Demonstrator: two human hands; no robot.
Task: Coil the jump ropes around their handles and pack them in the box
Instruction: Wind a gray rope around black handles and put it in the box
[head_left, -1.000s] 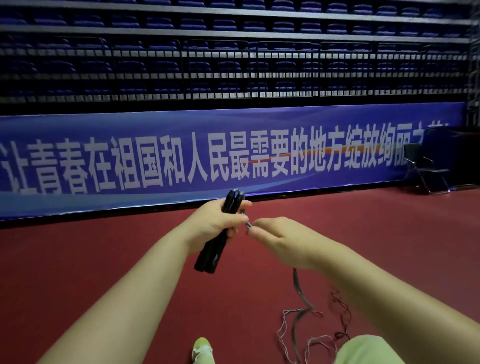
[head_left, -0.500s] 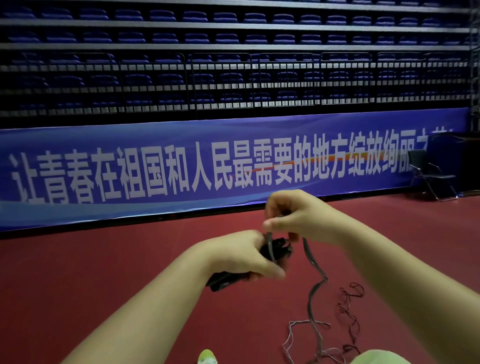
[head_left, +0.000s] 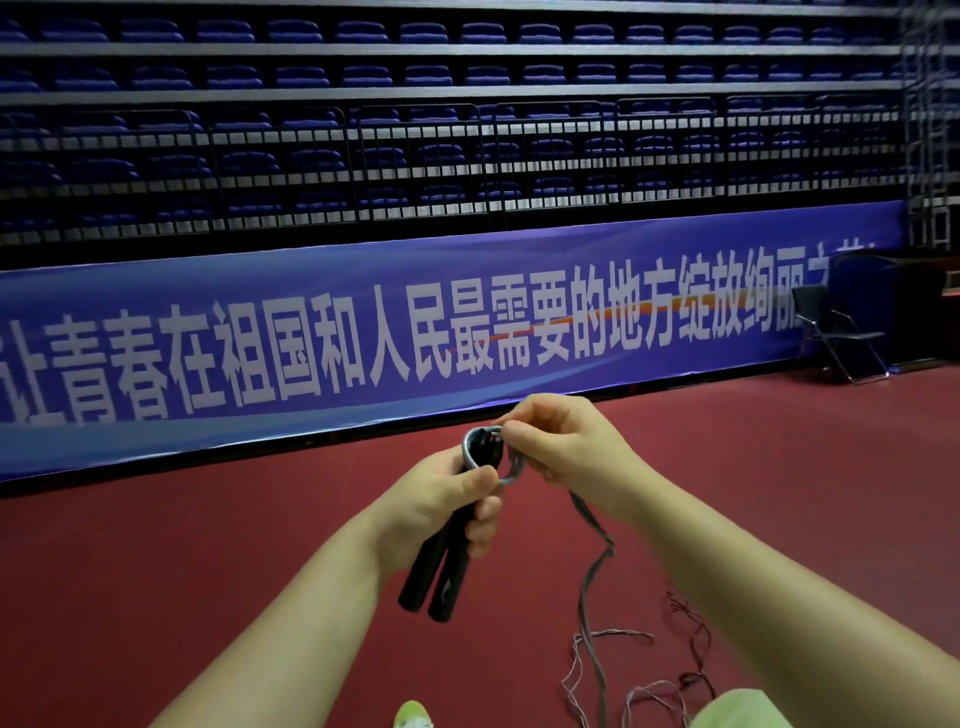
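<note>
My left hand grips two black jump rope handles side by side, their free ends pointing down and left. A grey rope loops around the handles' top end, and my right hand pinches it there. From that hand the rope hangs down to the red floor. More thin ropes lie tangled on the floor at the lower right. No box is in view.
Red sports floor stretches ahead to a long blue banner below tiers of folded blue seats. A black folding chair stands at the far right. A green shoe and a pale green knee show at the bottom edge.
The handles have swung from lying nearly level to standing steeply, top end up. My right hand has carried the rope around that top end and now sits lower, close beside it.
</note>
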